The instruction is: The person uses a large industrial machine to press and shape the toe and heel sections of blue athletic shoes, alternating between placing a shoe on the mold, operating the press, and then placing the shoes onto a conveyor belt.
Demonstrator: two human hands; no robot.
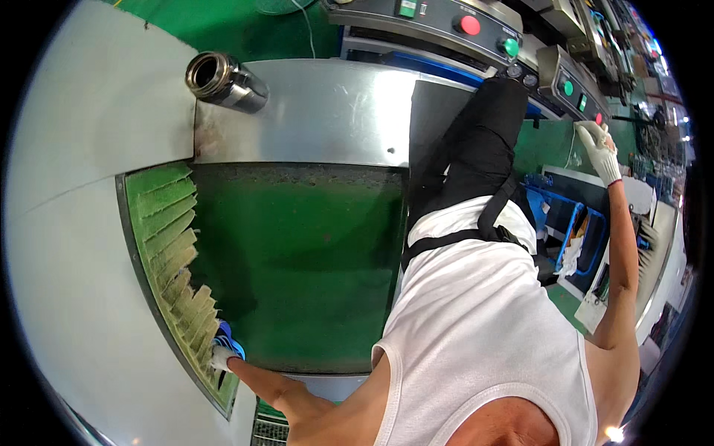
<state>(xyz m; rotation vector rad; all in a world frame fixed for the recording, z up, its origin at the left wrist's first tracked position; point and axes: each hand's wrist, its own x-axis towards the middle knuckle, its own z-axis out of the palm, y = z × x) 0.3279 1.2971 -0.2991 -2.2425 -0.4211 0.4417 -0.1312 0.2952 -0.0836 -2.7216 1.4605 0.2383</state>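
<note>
My left hand (pixel 222 358), in a white glove, is at the lower left beside a row of worn, frayed green strips (pixel 169 230). Its fingers are closed at a blue object with dark and pale lines (pixel 229 340), whose kind I cannot make out and which the strips partly hide. My right arm stretches to the upper right. My gloved right hand (pixel 600 151) has its fingers extended and somewhat apart, just below a red button (pixel 599 118) on a grey control panel; I see nothing held in it. Whether it touches the button is unclear.
An open dark metal flask (pixel 227 83) stands on a shiny metal ledge (pixel 312 111). A second panel (pixel 439 22) with red and green buttons runs along the top. A green belt-like surface (pixel 297 260) lies beside my body. A blue-framed cart (pixel 576 230) is under my right arm.
</note>
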